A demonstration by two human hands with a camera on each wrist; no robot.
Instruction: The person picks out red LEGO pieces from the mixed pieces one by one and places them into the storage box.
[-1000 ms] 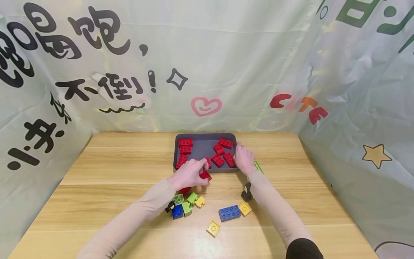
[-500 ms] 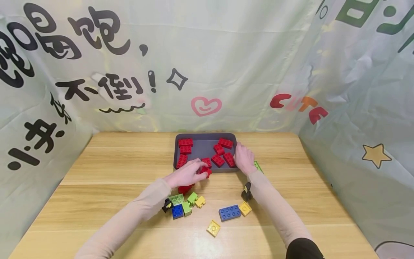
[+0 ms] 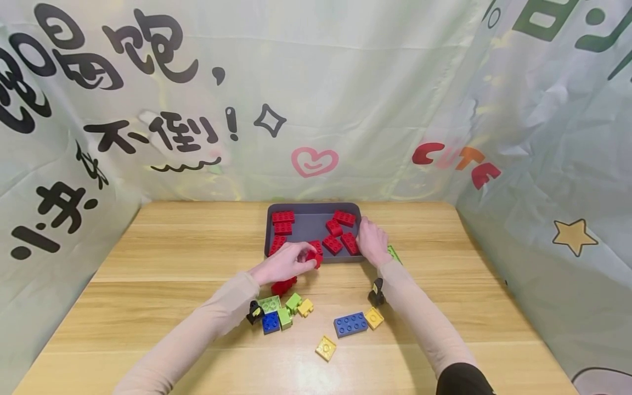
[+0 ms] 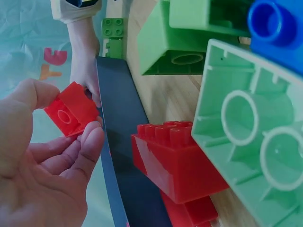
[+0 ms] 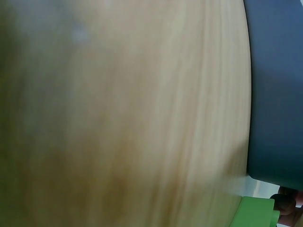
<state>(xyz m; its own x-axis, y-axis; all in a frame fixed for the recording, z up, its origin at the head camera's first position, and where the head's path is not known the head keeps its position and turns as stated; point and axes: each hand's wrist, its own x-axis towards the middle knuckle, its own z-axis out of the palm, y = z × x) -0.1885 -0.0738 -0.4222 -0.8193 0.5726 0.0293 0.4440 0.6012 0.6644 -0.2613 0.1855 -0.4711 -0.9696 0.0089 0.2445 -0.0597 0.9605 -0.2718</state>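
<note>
My left hand (image 3: 283, 264) pinches a red toy building brick (image 3: 315, 259) between thumb and fingertips, at the tray's front edge. In the left wrist view, the held brick (image 4: 73, 111) is tilted and its hollow underside shows. My right hand (image 3: 372, 242) grips the right rim of the dark grey tray (image 3: 310, 224); its fingertips are mostly hidden. Several red bricks (image 3: 333, 245) lie inside the tray, mainly along its left and right sides. Below my left wrist, more red bricks (image 3: 283, 286) rest on the table, partly covered by the hand.
Left of centre is a cluster of green bricks (image 3: 269, 303), a blue brick (image 3: 270, 323) and a small yellow brick (image 3: 306, 308). A long blue brick (image 3: 350, 325) touches a yellow one (image 3: 374, 317); another yellow brick (image 3: 326, 348) lies nearer. A green brick (image 3: 393, 253) sits beside my right wrist.
My left hand has moved the red brick slightly forward from the table to the tray's front edge, turning it in the fingers. The right hand stays at the tray's right rim.
</note>
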